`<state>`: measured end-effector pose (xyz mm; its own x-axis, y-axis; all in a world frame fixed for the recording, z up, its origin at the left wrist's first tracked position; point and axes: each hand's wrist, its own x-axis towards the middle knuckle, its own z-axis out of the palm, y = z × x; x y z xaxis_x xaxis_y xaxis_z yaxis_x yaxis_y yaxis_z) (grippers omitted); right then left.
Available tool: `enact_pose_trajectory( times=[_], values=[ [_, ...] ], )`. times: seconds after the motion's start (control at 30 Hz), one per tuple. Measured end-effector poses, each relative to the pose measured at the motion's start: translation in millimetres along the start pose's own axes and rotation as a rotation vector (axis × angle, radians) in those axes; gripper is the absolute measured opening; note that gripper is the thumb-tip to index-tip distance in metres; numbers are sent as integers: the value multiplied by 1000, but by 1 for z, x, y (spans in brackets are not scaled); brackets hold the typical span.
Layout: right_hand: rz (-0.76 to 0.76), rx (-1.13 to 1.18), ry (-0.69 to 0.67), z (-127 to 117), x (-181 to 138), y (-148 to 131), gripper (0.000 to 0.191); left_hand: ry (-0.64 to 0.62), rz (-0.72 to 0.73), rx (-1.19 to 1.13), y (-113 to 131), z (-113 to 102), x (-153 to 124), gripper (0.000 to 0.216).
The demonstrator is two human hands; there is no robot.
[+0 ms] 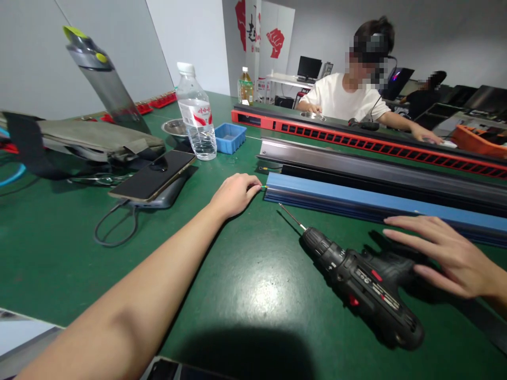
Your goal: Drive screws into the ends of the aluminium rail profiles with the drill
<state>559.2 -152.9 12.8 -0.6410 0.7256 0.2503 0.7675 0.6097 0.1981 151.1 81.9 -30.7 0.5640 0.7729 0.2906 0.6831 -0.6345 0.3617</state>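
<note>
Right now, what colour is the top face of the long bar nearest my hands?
The bar's top face is light blue, best seen in the head view.

On my left I can see a phone (158,175) lying on a grey slab-like device (174,194), with a bag (95,136) and a tumbler (109,84) behind. I also see a water bottle (198,119) beside a small blue tray (232,146). Farther back, I make out a drink bottle (245,89), a person in white (336,95) and a monitor (309,68).
</note>
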Motion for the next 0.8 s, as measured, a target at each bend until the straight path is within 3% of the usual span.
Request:
enact_pose_trajectory(
  times=[0.07, 0.13, 0.5, 0.8],
  values=[
    [-151, -11, -58, 1, 6, -13, 68, 5, 0, 5, 1, 1, 1, 30],
    [-186, -31, -50, 6, 12, -22, 67, 15, -1, 9, 2, 1, 1, 29],
    [-57, -148, 37, 21, 60, -64, 52, 28, 0, 40, 2, 1, 1, 30],
    [-48, -186, 59, 22, 68, -70, 52, 40, 1, 44, 3, 1, 0, 29]
  ],
)
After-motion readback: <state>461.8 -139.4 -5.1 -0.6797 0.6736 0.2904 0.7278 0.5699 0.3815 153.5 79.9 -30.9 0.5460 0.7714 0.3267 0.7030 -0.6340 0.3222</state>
